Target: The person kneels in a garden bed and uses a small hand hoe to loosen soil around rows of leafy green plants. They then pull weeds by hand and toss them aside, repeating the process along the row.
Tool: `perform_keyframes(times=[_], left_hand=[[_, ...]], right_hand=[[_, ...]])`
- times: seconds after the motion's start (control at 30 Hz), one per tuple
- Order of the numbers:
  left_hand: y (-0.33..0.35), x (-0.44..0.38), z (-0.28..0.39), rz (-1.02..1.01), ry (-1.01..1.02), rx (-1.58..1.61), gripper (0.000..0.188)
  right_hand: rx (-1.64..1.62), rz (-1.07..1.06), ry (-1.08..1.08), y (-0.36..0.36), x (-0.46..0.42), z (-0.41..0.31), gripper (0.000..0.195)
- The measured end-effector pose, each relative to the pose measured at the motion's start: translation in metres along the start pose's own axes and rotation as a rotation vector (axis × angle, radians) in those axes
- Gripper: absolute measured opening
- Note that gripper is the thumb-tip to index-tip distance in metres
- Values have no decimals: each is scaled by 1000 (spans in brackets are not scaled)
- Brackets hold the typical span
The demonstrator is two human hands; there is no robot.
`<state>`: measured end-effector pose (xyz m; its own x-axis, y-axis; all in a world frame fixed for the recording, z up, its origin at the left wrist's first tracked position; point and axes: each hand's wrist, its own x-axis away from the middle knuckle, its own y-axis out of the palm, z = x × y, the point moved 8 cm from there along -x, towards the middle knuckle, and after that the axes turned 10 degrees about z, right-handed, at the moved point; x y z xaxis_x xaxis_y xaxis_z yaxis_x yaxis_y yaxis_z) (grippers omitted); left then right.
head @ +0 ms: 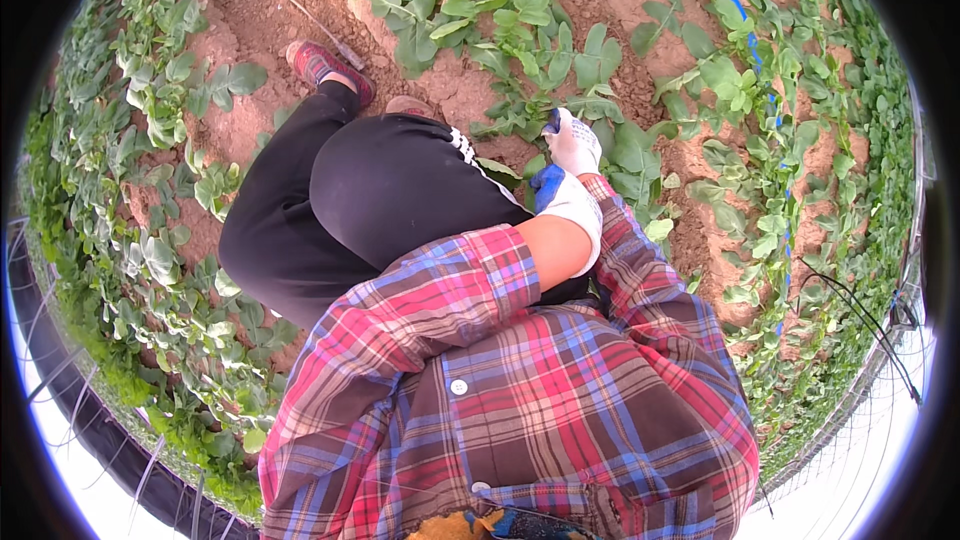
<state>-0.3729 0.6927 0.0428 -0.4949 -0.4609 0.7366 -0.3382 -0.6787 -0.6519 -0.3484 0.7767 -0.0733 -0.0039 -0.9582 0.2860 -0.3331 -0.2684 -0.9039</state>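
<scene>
My left hand [564,195], in a white knit glove with blue-coated fingers, is curled beside my right wrist, close to my black trouser leg [420,187]. A single leaf [499,168] shows just left of it. Farther out, my right hand [574,144], gloved alike, has its fingers bent in at the base of a leafy green plant [592,106] with lobed leaves. More broad leaves [630,157] crowd its outer side. The fingertips of both hands are turned from view, so whatever they may hold is hidden.
Leafy rows run along the left [161,187] and right [772,225], with brown soil [247,22] between. A blue line [752,45] lies along the right row. A thin stick [322,28] touches the ground by my red shoe [326,69]. Black wires [862,307] stick out at right.
</scene>
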Motion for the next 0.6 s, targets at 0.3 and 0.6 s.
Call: perform_keyframes(times=[0.3,0.6], left_hand=[[-10,8,3,12,44,26,28],[8,-8,4,59,43,-12,27]], right_hand=[[70,14,140,7,1,-5,31],[-263,-31,-13,11,-3,4,18]])
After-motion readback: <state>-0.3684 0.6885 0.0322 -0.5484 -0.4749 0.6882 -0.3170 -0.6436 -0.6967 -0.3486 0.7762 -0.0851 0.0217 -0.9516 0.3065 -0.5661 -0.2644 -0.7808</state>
